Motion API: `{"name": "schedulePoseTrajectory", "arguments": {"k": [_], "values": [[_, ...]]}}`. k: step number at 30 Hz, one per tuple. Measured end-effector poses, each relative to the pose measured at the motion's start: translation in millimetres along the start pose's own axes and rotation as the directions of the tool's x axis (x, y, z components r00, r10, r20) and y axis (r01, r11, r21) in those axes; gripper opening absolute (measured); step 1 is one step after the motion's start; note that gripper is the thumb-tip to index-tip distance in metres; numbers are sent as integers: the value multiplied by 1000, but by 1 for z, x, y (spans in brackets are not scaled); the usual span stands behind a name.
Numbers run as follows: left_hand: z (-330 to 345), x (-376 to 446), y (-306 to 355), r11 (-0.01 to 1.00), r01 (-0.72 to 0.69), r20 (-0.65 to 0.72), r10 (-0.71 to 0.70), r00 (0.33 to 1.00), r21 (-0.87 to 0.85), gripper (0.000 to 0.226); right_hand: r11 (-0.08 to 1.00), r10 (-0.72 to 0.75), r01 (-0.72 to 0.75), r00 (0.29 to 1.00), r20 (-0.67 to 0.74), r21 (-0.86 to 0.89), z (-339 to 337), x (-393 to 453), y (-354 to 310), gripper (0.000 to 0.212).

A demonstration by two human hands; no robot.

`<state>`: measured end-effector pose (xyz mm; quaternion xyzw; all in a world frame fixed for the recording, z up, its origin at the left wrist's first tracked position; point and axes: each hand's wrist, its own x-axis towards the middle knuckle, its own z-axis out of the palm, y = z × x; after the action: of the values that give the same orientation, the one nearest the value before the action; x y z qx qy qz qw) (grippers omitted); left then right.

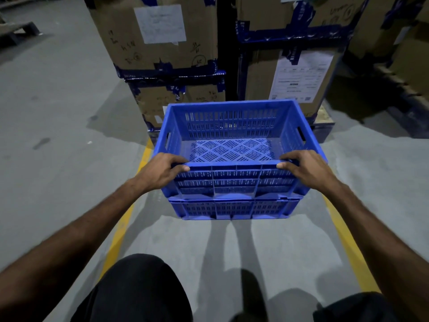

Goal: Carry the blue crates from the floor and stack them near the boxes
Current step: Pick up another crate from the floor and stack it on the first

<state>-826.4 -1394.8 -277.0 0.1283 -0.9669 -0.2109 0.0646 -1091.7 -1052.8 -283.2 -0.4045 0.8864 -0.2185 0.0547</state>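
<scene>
An empty blue slotted crate (pixel 232 135) sits on top of a second blue crate (pixel 234 209), whose front wall shows beneath it on the grey floor. My left hand (pixel 160 170) grips the near rim at its left corner, fingers curled inside and thumb on the front wall. My right hand (pixel 308 168) grips the near rim at its right corner the same way. The stack stands right in front of tall cardboard boxes (pixel 157 43) taped in dark blue.
More taped cardboard boxes (pixel 292 73) rise at the back right, on a pallet (pixel 325 119). Yellow floor lines (pixel 125 219) run along both sides of the crates. Open concrete floor (pixel 58 124) spreads to the left. My dark-clothed knees (pixel 139 293) fill the bottom edge.
</scene>
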Motion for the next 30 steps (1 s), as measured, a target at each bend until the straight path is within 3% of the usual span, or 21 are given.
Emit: {"name": "schedulePoseTrajectory", "arguments": {"k": [9, 30], "values": [[6, -5, 6, 999, 50, -53, -50, 997, -9, 36, 1000, -20, 19, 999, 31, 17, -4, -1, 2, 38], [2, -14, 11, 998, 46, -15, -47, 999, -42, 43, 999, 6, -7, 999, 46, 37, -8, -6, -6, 39]]}}
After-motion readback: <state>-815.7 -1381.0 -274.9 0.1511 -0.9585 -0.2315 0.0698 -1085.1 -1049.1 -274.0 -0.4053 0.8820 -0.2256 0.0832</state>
